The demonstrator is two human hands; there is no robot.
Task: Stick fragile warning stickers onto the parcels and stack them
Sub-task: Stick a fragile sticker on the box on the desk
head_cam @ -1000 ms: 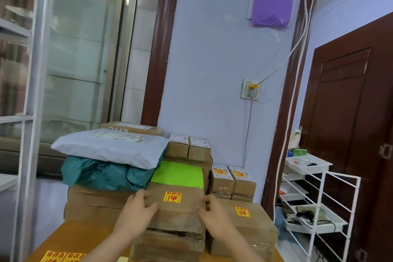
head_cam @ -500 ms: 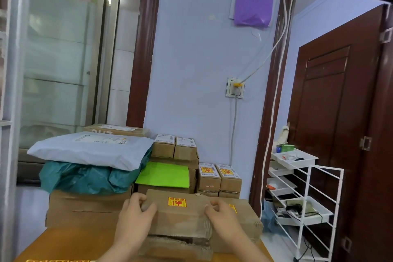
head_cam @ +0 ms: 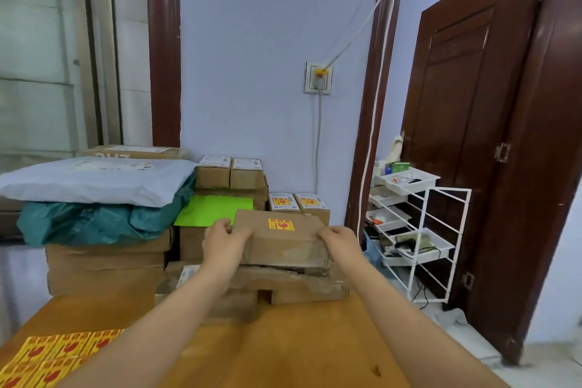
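The stickered parcel point(head_cam: 283, 239) sits atop a ragged stack of boxes point(head_cam: 283, 283) at the counter's point(head_cam: 283, 340) far edge. The left hand point(head_cam: 222, 242) and right hand point(head_cam: 338, 241) each curl their grip round one end. Released off-centre, the parcel could tip, since the torn boxes beneath look uneven.

A brown cardboard parcel point(head_cam: 283, 241) bearing a yellow-and-red fragile sticker point(head_cam: 281, 224) is set level atop a stack of worn parcels point(head_cam: 283, 285). A sheet of matching stickers point(head_cam: 47, 356) is laid flat on the tabletop point(head_cam: 299, 350).
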